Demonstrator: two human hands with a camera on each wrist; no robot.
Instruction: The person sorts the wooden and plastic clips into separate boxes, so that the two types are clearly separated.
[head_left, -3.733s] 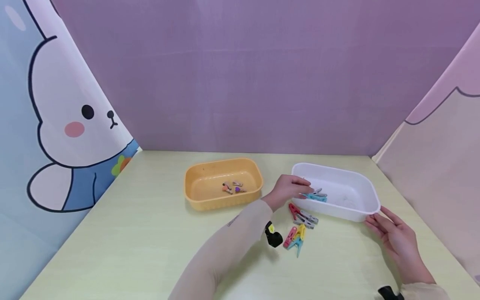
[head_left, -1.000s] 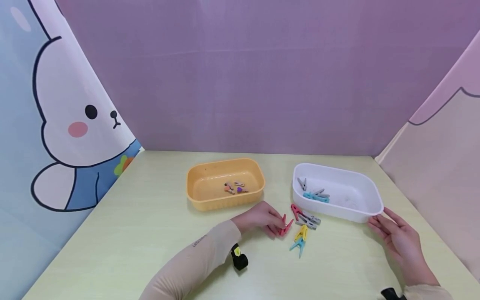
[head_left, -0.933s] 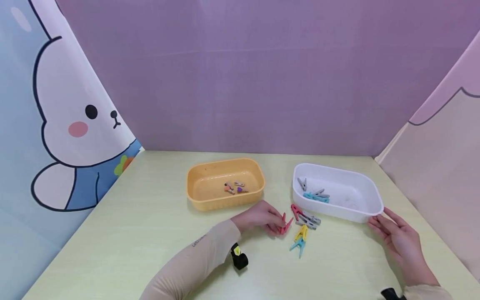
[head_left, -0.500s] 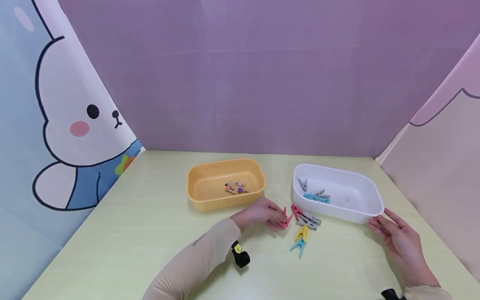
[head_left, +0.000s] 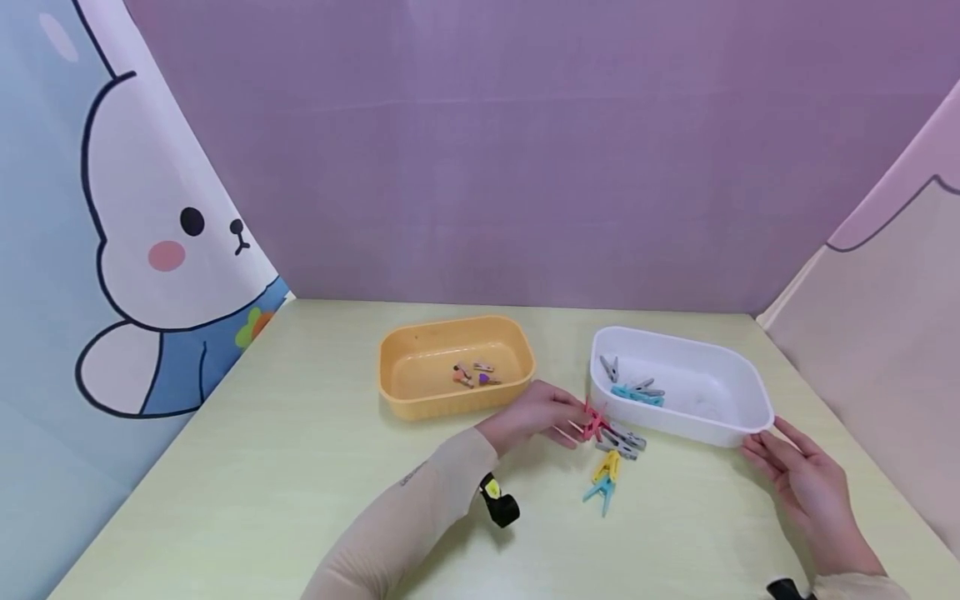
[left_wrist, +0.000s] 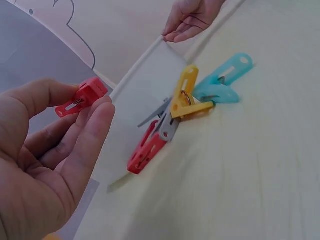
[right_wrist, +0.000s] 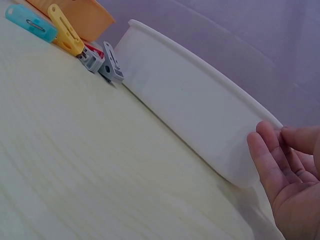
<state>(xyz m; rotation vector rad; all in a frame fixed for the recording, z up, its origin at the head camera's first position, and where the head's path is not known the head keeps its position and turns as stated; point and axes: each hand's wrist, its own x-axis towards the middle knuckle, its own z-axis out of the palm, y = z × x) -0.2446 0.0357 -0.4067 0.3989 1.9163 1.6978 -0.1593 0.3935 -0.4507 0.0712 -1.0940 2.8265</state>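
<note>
My left hand pinches a red clothespin between thumb and fingers, raised off the table near the white basin's left front corner. My right hand holds the right front corner of the white plastic basin, thumb at the rim and fingers against the outer wall. Inside the basin lie grey clothespins and light blue clothespins. On the table in front are another red clothespin, grey clothespins, a yellow clothespin and a light blue clothespin, bunched together.
A yellow-orange basin stands left of the white one, with several small decorated wooden clips inside. The pale table ends at a purple backdrop. Printed cloth hangs on the left.
Since the earliest frame, my left hand has left the white basin, where a grey clothespin now shows, and picked up a red clothespin, carrying it up and right. My right hand stays at the corner.
</note>
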